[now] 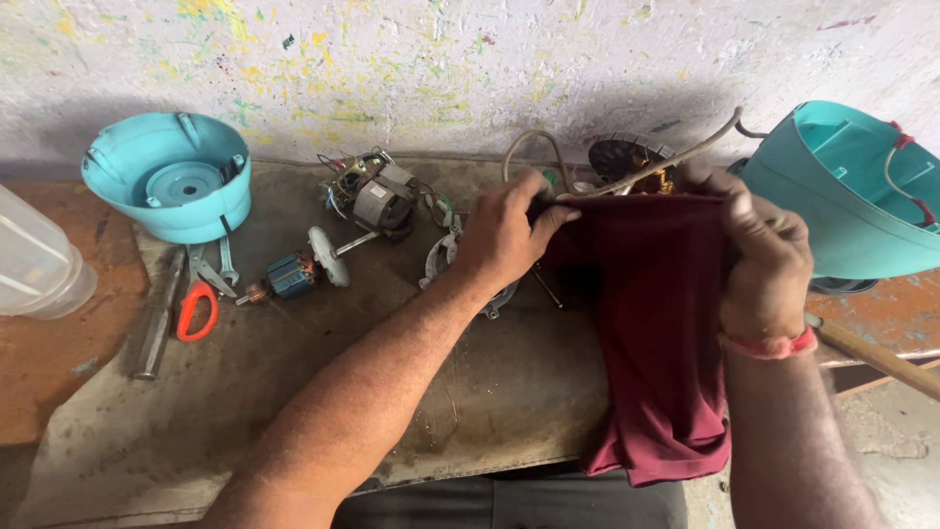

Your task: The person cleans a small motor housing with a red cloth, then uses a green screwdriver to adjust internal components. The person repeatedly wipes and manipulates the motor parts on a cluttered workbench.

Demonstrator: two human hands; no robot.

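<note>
**Cloth, plastic and worn metal**

The maroon cloth [656, 323] I hold is soft and matt. Both turquoise plastic housings [171, 176] look smooth, faintly glossy. The motor rotor [294, 274] shows dull metal; the bench mat [392, 392] is rough, stained.

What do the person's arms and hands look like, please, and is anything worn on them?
Both forearms are bare, with no sleeves or gloves in view. The left hand wears nothing visible. The right hand has a reddish-pink band around its wrist.

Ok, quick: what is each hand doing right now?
Left hand: closed, pinching the top edge of the maroon cloth.
Right hand: closed, gripping the cloth's other top corner.
</note>
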